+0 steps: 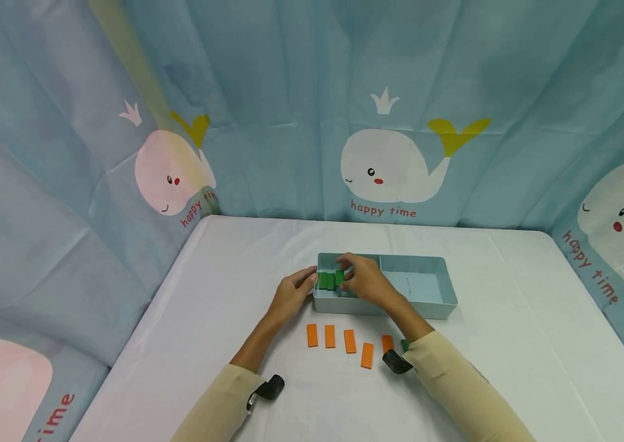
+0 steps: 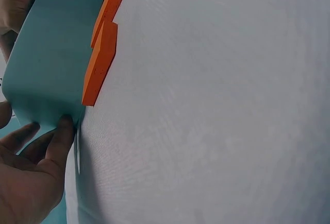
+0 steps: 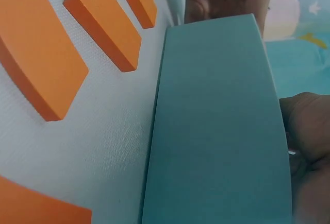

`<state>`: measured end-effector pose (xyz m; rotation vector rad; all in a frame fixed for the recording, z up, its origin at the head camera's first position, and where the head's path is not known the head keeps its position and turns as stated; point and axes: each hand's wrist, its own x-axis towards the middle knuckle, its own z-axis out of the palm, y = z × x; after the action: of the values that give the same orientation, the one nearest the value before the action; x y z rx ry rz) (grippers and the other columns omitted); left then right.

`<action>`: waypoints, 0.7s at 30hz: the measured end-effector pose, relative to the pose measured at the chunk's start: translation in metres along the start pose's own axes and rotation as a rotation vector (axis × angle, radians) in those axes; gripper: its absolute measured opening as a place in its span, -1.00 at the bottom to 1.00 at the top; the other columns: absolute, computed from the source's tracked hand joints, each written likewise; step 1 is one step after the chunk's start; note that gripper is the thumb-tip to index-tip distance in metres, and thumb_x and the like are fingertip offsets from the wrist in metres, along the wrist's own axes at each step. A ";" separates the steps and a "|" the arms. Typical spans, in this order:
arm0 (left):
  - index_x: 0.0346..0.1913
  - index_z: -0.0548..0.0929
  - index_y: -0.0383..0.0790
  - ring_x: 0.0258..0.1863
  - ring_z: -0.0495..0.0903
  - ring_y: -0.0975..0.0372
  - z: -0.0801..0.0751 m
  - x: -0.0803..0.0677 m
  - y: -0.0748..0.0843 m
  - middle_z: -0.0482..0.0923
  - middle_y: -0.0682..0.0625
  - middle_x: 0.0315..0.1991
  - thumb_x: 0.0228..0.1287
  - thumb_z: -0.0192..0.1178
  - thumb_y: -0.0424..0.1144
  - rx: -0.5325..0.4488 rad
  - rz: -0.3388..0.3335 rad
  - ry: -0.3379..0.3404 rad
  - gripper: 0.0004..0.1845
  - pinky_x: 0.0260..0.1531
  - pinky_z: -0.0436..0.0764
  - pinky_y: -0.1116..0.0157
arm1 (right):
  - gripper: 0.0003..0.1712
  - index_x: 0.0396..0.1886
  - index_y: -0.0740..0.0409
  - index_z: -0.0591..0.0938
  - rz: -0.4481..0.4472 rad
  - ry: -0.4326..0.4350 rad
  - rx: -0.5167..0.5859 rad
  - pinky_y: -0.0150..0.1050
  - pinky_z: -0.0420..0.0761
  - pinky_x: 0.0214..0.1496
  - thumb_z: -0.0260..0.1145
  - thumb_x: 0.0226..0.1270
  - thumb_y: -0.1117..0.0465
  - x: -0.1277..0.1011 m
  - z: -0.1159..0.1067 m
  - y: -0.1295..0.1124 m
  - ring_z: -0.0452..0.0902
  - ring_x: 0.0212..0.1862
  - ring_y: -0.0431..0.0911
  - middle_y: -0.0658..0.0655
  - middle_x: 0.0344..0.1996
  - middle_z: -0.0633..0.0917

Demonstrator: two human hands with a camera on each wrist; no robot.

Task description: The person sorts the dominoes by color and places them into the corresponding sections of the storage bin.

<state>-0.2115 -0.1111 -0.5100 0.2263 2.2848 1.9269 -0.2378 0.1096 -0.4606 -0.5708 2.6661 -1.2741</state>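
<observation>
A blue-green two-compartment box (image 1: 345, 305) stands on the white table. My right hand (image 1: 367, 279) reaches into its left compartment, thumb and fingers around a small green block (image 1: 340, 277). Two more green blocks (image 1: 326, 282) sit side by side just left of that one. At the box's left end, my left hand (image 1: 288, 296) rests its fingertips against the outer wall, fingers loosely bent. In the left wrist view, these fingers (image 2: 62, 136) touch the box's end. The box wall hides the right fingertips in the right wrist view.
Several flat orange blocks (image 1: 330, 336) lie in a row in front of the box. Another green block (image 1: 405, 345) is partly hidden by the right sleeve (image 1: 444, 368). A divider separates the box's right compartment (image 1: 419, 287). Whale-print curtains (image 1: 300, 153) hang around the table (image 1: 256, 245).
</observation>
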 end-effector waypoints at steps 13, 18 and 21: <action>0.56 0.44 -0.26 0.44 0.52 -0.05 0.000 0.000 -0.001 0.45 -0.24 0.51 0.70 0.10 -0.02 -0.009 0.013 -0.006 -0.42 0.30 0.65 0.09 | -0.37 0.33 0.33 0.60 0.020 -0.004 -0.025 0.01 0.79 0.05 0.50 0.25 0.55 0.008 0.007 0.005 0.73 0.08 0.17 0.36 0.16 0.70; 0.56 0.44 -0.24 0.45 0.51 -0.04 -0.001 0.000 0.001 0.44 -0.22 0.52 0.69 0.10 0.00 0.001 0.014 -0.002 -0.42 0.29 0.66 0.11 | -0.39 0.32 0.35 0.61 0.006 -0.009 -0.028 0.04 0.79 0.03 0.49 0.25 0.55 0.008 0.006 0.005 0.72 0.08 0.21 0.38 0.19 0.69; 0.56 0.44 -0.24 0.46 0.51 -0.03 -0.001 -0.001 0.001 0.44 -0.21 0.52 0.69 0.10 0.00 0.006 0.016 0.000 -0.42 0.29 0.66 0.12 | -0.38 0.33 0.33 0.60 0.008 -0.011 -0.014 0.05 0.79 0.05 0.50 0.26 0.53 0.007 0.005 0.005 0.71 0.10 0.22 0.37 0.21 0.68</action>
<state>-0.2102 -0.1121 -0.5087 0.2464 2.2956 1.9279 -0.2445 0.1061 -0.4675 -0.5666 2.6677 -1.2470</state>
